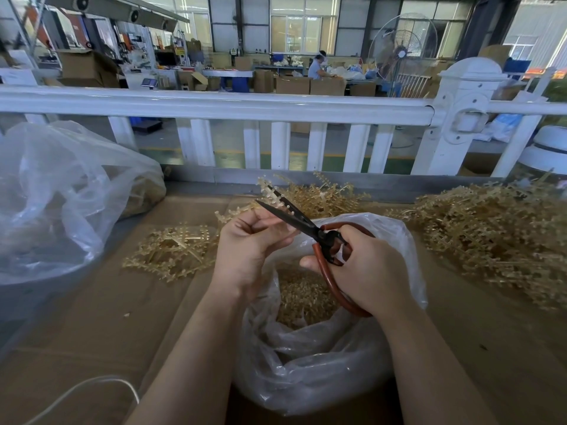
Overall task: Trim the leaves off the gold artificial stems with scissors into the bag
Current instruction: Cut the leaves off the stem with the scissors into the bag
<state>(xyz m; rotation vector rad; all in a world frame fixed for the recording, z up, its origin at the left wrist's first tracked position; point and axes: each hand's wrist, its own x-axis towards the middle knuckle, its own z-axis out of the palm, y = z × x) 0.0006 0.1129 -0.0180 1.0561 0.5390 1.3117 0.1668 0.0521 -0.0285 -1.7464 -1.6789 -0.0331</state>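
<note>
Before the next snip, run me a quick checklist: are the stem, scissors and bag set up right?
1. Left hand holds the gold artificial stem: ok, its fingers pinch it.
2. Right hand grips the black-bladed scissors with reddish-brown handles: ok.
3. Blades open around the stem: ok, its leafy tip sits between them.
4. Clear plastic bag of gold trimmings under the cut: ok, its mouth gapes below both hands.
5. Left fingers clear of the blades: cannot tell, they sit close to the lower blade.
6. More stems within reach: ok, a large gold pile lies on the right.
</note>
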